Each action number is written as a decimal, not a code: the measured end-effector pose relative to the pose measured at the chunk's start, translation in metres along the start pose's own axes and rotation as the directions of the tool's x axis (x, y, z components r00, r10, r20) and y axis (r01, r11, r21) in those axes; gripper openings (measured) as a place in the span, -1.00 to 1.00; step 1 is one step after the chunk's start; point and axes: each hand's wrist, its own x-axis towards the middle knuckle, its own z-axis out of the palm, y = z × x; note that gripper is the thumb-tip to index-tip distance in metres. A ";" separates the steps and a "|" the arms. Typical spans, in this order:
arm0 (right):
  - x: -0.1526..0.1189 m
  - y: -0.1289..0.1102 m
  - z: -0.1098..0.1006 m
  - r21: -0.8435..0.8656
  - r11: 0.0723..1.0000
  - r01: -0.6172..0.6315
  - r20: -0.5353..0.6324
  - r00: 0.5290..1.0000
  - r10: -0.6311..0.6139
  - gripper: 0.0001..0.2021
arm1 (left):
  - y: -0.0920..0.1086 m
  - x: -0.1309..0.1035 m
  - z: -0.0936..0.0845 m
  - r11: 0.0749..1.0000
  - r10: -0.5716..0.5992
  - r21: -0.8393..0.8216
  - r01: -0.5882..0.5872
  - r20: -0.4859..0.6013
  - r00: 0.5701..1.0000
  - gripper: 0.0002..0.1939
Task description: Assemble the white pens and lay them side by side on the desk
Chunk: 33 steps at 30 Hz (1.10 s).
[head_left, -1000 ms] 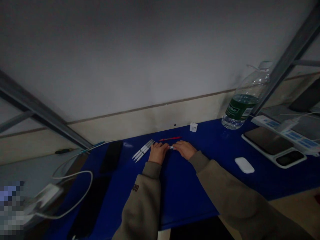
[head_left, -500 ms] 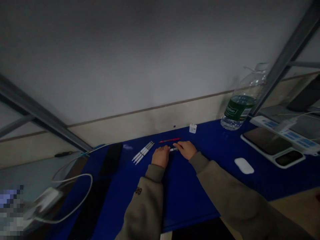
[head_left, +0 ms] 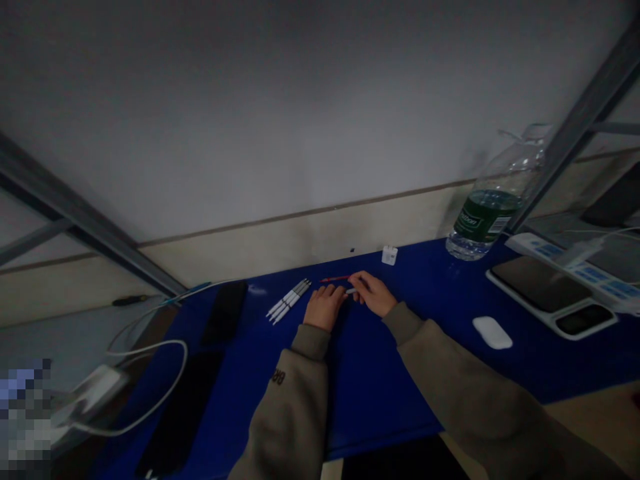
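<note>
Between my two hands is a slim white pen, mostly covered by my fingers. My right hand pinches one end of it with thumb and fingers. Bent over the other end, my left hand is closed on it, low against the blue table. Just behind the hands lies a red pen, its right end partly hidden by my right fingers. To the left of my left hand, several white pens with dark ends lie side by side at a slant.
A white charger plug stands by the wall. Toward the right are a large water bottle, a white rounded case, a scale and a power strip. Dark flat objects and a white cable lie left.
My right hand has turned and closed further round the white pen, leaving less of it visible. Its fingers now overlap the red pen's end. The view has shifted slightly.
</note>
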 end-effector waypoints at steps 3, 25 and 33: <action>0.001 0.004 -0.001 0.035 0.999 -0.042 -0.003 0.999 0.042 -0.70 | 0.003 -0.001 -0.001 0.999 -0.013 -0.046 0.016 0.065 0.998 -0.66; 0.000 -0.003 0.005 0.012 0.995 0.102 0.081 0.991 -0.102 -0.77 | 0.000 -0.005 -0.004 0.979 -0.086 -0.174 0.105 0.114 0.990 -0.62; 0.001 0.001 -0.001 0.125 0.991 0.055 0.099 0.993 -0.068 -0.73 | 0.001 -0.006 -0.009 0.976 -0.058 -0.206 0.070 0.067 0.996 -0.64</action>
